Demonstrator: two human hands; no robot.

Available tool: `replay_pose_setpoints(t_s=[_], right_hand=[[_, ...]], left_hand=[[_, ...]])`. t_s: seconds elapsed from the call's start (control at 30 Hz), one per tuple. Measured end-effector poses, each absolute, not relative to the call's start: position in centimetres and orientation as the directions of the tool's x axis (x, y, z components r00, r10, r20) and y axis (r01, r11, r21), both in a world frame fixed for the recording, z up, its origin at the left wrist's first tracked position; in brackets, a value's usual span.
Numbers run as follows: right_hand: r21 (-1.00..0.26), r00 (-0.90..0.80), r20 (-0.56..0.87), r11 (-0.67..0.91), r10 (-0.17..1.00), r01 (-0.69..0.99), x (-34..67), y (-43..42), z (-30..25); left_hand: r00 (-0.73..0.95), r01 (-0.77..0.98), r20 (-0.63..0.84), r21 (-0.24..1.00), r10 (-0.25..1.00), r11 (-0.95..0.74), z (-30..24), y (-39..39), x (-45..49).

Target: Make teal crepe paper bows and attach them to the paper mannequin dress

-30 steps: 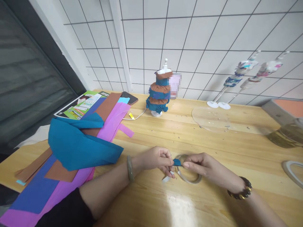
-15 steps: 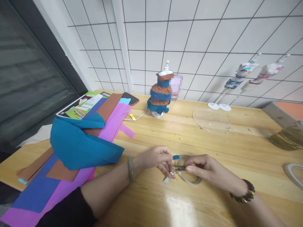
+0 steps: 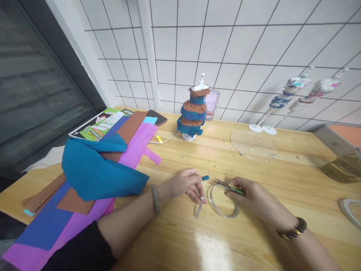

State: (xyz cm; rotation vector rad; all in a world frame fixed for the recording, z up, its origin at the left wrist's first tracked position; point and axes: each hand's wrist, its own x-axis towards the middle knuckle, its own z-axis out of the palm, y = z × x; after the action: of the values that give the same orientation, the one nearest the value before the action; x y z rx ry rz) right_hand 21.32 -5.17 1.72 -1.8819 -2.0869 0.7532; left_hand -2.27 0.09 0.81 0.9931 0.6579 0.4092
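Observation:
My left hand rests on the wooden table and pinches a small teal scrap of paper between thumb and forefinger. A white strip of tape hangs from its lower fingers. My right hand is closed on small scissors whose tips point left towards the scrap. Under and between both hands lies a clear tape roll. A small mannequin dressed in brown, blue and teal paper ruffles stands at the back by the wall.
Sheets of teal, brown, blue and pink paper lie piled at the left over a green booklet. A phone with a white cable sits beside them. Two decorated mannequins, a clear disc and another tape roll are at the right.
The scissors have drawn back to the right, away from the teal scrap. My left hand has lifted slightly with the scrap. The head camera has tilted a little.

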Motion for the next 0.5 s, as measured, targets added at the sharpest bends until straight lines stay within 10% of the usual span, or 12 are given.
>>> replay_pose_setpoints(t_s=[0.5], right_hand=[[-0.398,-0.217,0.004,0.201,0.976,0.895,22.6,-5.1,2.3]], left_hand=[[0.422,-0.304,-0.229,0.876,0.877,0.375,0.9,1.5,-3.1]])
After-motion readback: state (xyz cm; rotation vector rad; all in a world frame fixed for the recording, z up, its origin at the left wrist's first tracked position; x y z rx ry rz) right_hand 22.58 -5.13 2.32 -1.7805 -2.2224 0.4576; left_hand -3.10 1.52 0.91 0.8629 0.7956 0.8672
